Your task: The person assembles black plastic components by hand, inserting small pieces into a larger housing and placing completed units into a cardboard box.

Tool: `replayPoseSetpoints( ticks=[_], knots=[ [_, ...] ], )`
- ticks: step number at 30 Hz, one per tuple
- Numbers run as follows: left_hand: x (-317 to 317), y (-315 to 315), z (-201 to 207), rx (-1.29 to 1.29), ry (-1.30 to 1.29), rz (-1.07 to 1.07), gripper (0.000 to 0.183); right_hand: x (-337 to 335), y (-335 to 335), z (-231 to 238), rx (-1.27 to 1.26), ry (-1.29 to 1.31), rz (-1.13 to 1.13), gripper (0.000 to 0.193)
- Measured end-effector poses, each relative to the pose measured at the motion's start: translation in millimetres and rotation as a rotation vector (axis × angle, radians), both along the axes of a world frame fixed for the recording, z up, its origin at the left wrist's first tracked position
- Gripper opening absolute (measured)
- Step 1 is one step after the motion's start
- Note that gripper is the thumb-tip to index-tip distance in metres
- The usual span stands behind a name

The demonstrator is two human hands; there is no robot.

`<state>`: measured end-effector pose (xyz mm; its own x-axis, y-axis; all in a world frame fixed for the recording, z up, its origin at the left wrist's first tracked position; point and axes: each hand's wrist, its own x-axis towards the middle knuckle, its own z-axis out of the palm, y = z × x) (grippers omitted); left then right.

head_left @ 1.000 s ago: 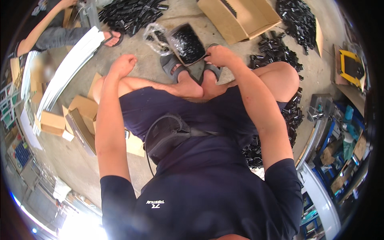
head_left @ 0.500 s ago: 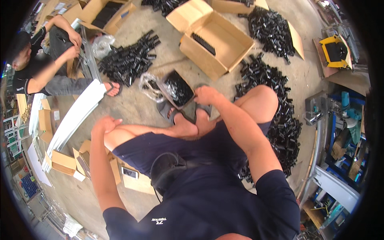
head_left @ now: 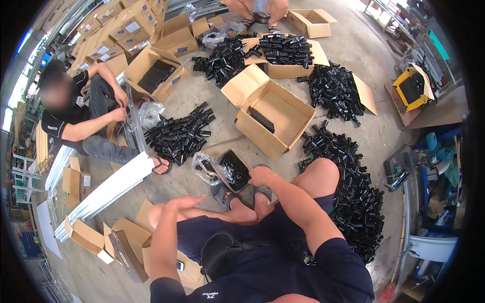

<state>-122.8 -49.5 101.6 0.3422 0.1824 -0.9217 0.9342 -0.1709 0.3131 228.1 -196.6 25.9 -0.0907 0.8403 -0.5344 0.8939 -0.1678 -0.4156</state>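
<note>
My left hand (head_left: 186, 202) is raised over my left knee, fingers stretched out toward the middle, nothing seen in it. My right hand (head_left: 260, 175) is closed, its fingertips low beside the right edge of a small open box (head_left: 247, 183). Whatever its fingers hold, if anything, is hidden. Small shiny black pieces (head_left: 233, 169) fill this box, which stands by my sandalled feet. A clear plastic bag (head_left: 200, 174) with more dark pieces lies against its left side.
Ahead stands a large open carton (head_left: 288, 121) with a black ridged strip inside. Piles of black plastic parts lie to the right (head_left: 348, 197) and left (head_left: 179, 134). A co-worker (head_left: 76, 108) sits at left near long white profiles (head_left: 108, 194). Open cartons (head_left: 91, 235) lie beside my left knee.
The view has tilted up, so the scene sits lower and another person's legs show at the top. My left hand has moved inward from the knee. My right hand stays beside the small box.
</note>
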Motion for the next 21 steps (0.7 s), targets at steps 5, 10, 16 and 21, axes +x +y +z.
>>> replayPoseSetpoints(
  ticks=[5, 10, 16, 21],
  knots=[
    [20, 4, 25, 0.156, -0.03, -0.084, 0.079, 9, -18, 0, -0.036, 0.029, -0.035, 0.043],
    [-39, 61, 74, 0.315, 0.334, -0.144, 0.077, 11, -15, -1, -0.042, 0.006, -0.002, 0.043],
    [-91, 27, 71, 0.421, 0.085, 0.298, 0.068, 7, -5, -10, 0.025, 0.048, 0.001, 0.044],
    [-72, -11, 93, 0.509, -0.447, 0.409, 0.041, 6, 1, -5, 0.014, -0.004, 0.057, 0.046]
  ],
)
